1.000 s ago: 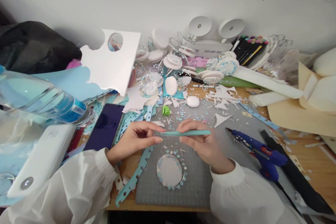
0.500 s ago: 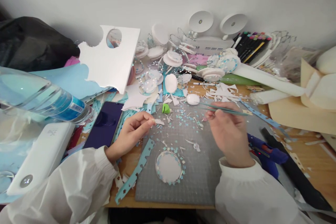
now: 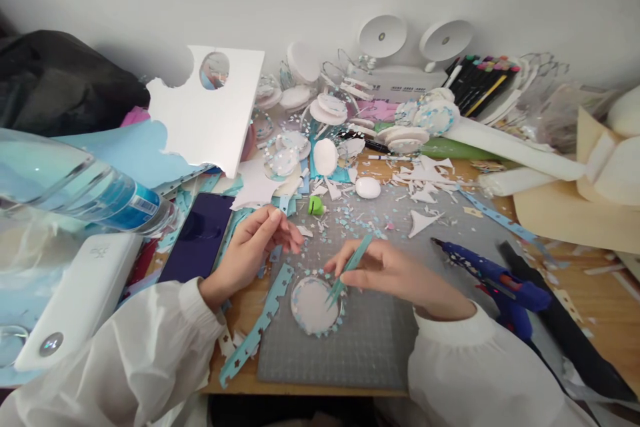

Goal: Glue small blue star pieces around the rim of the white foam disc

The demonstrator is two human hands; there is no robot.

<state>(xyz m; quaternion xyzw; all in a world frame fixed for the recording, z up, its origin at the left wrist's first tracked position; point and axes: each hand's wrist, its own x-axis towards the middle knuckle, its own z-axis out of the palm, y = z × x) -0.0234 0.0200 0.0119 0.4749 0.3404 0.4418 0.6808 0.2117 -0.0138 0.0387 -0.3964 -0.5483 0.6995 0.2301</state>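
The white disc [image 3: 314,307], edged with pale blue and white paper stars [image 3: 321,333], lies flat on the gray cutting mat [image 3: 350,368], toward the person's side. It sits just left of the right hand [image 3: 384,271] and slightly nearer the person.

Right hand: grasping teal tweezers [image 3: 359,255] between thumb and fingers. The tweezers slant downward, tips parted, over the right part of the disc; contact between tips and disc cannot be confirmed.

Left hand [image 3: 256,241]: raised, clear of the disc, on its far left side. Fingers loosely curled, thumb laid against the index finger; whether anything small is pinched there cannot be determined.

Surroundings: a teal punched strip [image 3: 260,328] lies left of the disc across the mat's edge. A dark phone [image 3: 199,237] lies left of the left hand; a blue hot glue gun [image 3: 503,283] lies right of the right hand.
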